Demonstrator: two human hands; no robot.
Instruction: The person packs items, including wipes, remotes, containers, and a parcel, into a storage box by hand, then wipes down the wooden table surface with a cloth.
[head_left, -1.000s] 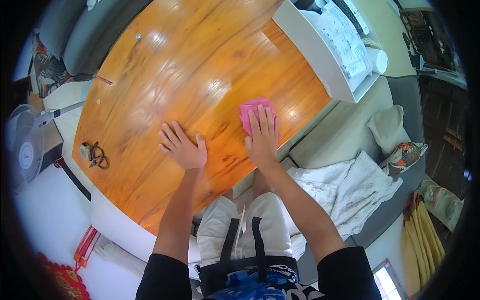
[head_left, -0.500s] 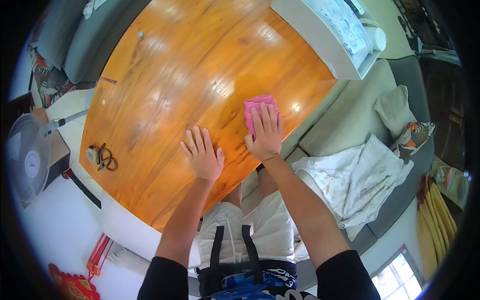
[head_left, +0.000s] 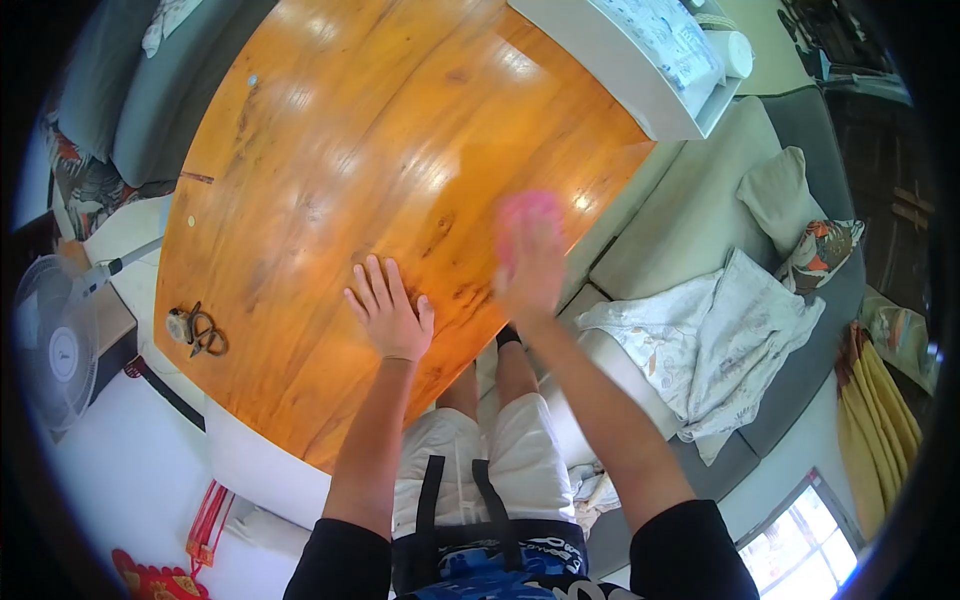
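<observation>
A pink folded cloth (head_left: 525, 212) lies on the glossy wooden table (head_left: 320, 210), near its right edge. My right hand (head_left: 533, 272) presses on the cloth from above, blurred by motion, with the fingers over it. To the left of it, my left hand (head_left: 396, 318) rests flat on the tabletop near the front edge. Its fingers are spread and nothing is in them. Far to the left on the table sit dark-handled scissors (head_left: 208, 337) beside a small round item (head_left: 178, 325), perhaps a tape roll.
A white open box (head_left: 600, 68) with packets and a white roll (head_left: 733, 54) stands at the table's far right. A grey sofa (head_left: 690, 220) with crumpled white clothing (head_left: 700, 335) runs along the right. A fan (head_left: 62, 350) stands at the left.
The whole view has shifted slightly. Against the table, my right hand and the pink cloth have slid a little to the right and are now blurred. My left hand stays flat on the wood.
</observation>
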